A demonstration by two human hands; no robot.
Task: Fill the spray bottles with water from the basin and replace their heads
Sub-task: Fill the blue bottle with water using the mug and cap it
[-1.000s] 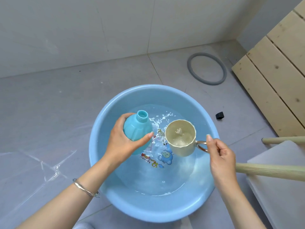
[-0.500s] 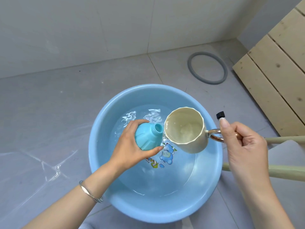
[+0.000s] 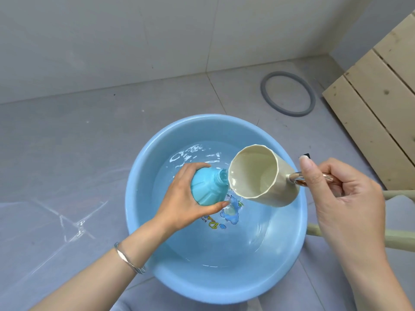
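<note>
The person is crouching over a round blue basin point(image 3: 139, 221) that is sitting on the grey tiled floor point(image 3: 67, 164), close to a pale wall point(image 3: 112, 41). Shallow water point(image 3: 224, 243) is lying in the basin, over a cartoon sticker point(image 3: 229, 213) on its bottom.

The left hand point(image 3: 179, 198) is holding a teal spray bottle point(image 3: 207, 189) above the water, near the middle of the basin. Its grip is wrapping the bottle's body from the far side and beneath, with the thumb lying along the near side. The bottle is leaning to the right, its open, headless neck pointing towards a cream cup point(image 3: 258, 176). A silver bracelet point(image 3: 129, 258) is circling the left wrist.

The right hand point(image 3: 343, 198) is holding the cup by its shiny metal handle point(image 3: 296, 178), the grip closing round it with curled fingers and the thumb stretching along the top. The cup is lying tipped on its side, mouth facing left, and its lower lip is meeting the bottle's neck. Some water is pooling inside the cup near that lip; whether any is running into the bottle cannot be told.

On the floor beyond the basin a grey ring point(image 3: 288, 93) is lying flat. A small black piece point(image 3: 305, 156) is showing just behind the right thumb. Wooden slats point(image 3: 377, 113) are filling the right edge, and two pale poles point(image 3: 402, 241) are reaching in below them.
</note>
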